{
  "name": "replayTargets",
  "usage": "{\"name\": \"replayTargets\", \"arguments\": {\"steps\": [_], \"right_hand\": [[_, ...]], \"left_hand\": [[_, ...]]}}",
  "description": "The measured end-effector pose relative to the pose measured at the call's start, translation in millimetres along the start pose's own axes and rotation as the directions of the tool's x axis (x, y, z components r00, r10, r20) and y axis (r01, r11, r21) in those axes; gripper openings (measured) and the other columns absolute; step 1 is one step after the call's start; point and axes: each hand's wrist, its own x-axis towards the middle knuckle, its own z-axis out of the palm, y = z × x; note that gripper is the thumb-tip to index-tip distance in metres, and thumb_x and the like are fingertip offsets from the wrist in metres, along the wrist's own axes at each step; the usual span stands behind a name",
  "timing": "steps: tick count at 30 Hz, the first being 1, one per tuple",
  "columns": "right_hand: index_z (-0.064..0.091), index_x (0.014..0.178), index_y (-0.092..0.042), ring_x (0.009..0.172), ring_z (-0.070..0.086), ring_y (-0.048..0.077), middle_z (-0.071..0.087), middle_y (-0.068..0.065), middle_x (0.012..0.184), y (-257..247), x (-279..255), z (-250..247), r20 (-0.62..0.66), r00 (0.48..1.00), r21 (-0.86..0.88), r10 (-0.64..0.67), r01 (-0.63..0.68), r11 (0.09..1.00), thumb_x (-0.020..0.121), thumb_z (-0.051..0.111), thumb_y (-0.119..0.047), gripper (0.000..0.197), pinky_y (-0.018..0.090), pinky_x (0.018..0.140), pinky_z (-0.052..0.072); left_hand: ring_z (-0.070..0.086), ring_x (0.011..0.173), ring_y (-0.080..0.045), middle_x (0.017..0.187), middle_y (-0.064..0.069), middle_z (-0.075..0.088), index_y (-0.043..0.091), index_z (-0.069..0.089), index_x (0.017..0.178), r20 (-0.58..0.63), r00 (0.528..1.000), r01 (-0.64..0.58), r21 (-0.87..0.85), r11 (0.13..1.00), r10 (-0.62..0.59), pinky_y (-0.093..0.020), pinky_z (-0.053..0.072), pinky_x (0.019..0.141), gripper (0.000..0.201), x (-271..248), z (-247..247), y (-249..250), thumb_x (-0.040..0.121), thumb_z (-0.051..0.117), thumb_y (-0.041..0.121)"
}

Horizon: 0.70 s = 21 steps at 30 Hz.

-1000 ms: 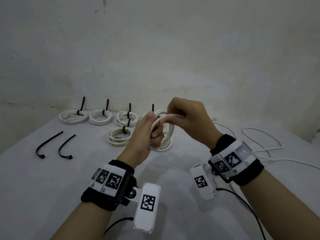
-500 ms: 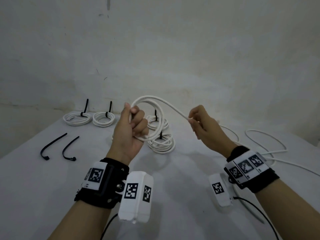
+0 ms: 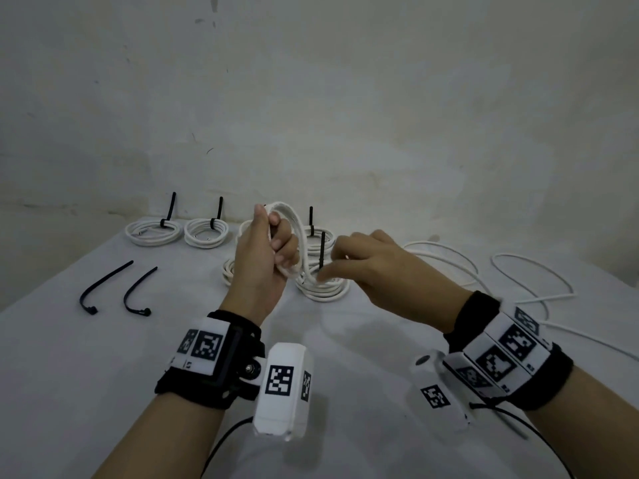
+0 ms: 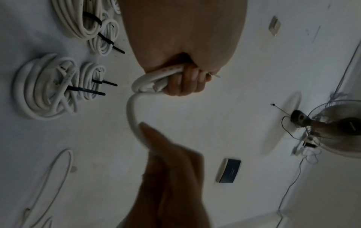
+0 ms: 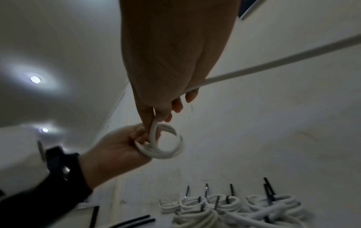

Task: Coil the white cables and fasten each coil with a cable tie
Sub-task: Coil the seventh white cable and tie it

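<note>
**Right hand brings the cable back down to the coil**

Half a second ago the right hand [image 3: 375,267] was well out to the side of the coil, drawing the white cable [image 5: 273,63] taut and high. Now it has swung in low and sits just beside the bottom of the half-made coil [image 3: 294,240], its thumb and forefinger pinching the running strand and laying it against the loops (the head view blurs the fingertips, but the right wrist view shows the pinch plainly). The left hand [image 3: 262,257] has kept its place, raised above the worktop [image 3: 103,375], fingers curled round the gathered loops at one side of the coil, so that the coil stands upright and sticks out above and beside the fist.

From the right hand the loose length of cable runs away behind the palm and off to the right of the coil, where slack loops [image 3: 518,281] lie on the worktop.

Behind and beneath the held coil lie the finished coils [image 3: 154,231], each cinched with a black tie whose tail stands up. To the left of the held coil, nearer the person than the finished ones, two spare cable ties [image 3: 103,288] rest on the worktop, curved and apart from each other.
</note>
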Motion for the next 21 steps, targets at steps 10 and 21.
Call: {"name": "replayTargets", "arguments": {"steps": [10, 21], "right_hand": [[0.06, 0.083, -0.006, 0.064, 0.046, 0.005, 0.059, 0.001, 0.082, -7.2, 37.6, -12.5, -0.113, 0.976, 0.402, 0.184, -0.124, 0.907, 0.08, 0.072, -0.011, 0.014, 0.015, 0.06, 0.037], [0.058, 0.076, -0.009, 0.057, 0.039, 0.004, 0.051, -0.008, 0.063, 32.4, 27.1, -6.8, -0.038, 0.867, 0.613, 0.497, -0.373, 0.697, 0.082, 0.072, -0.013, 0.015, 0.015, 0.057, 0.033]], "left_hand": [[0.05, 0.067, -0.017, 0.076, -0.012, 0.05, 0.009, 0.05, 0.096, 0.011, 0.996, 0.081, 0.299, 0.951, -0.088, -0.024, 0.045, 0.053, 0.036, -7.4, 5.1, -12.5, 0.102, 0.028, 0.038], [0.021, 0.027, -0.001, 0.042, 0.005, 0.031, 0.014, 0.046, 0.07, 0.212, 0.923, 0.305, 0.104, 0.947, -0.321, -0.016, 0.015, 0.034, 0.037, -14.0, 6.6, -11.0, 0.092, 0.037, 0.041]]}}
